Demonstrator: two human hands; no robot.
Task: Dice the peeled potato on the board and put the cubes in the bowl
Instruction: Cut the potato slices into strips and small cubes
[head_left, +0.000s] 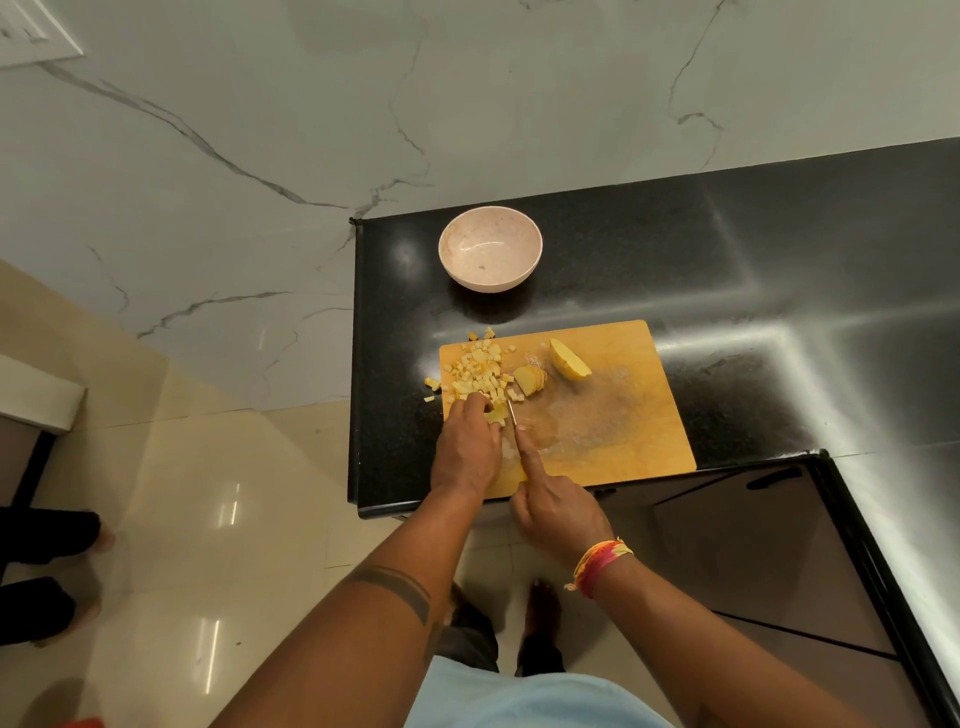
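A wooden cutting board (613, 426) lies on the black counter. Several yellow potato cubes (480, 371) are heaped at its far left corner, and a few have spilled onto the counter. Beside them lie a fan of potato slices (531, 380) and a potato wedge (570, 360). My left hand (467, 447) holds a small potato piece (496, 414) down with curled fingers. My right hand (553, 506) grips a knife (511, 413) with a yellow handle, its forefinger laid along the blade, right next to that piece. The pale pink bowl (491, 248) stands empty beyond the board.
The black granite counter (753, 291) ends in an edge just left of the board and turns a corner at right. Marble wall behind. Another person's feet (78, 540) stand on the tiled floor at left.
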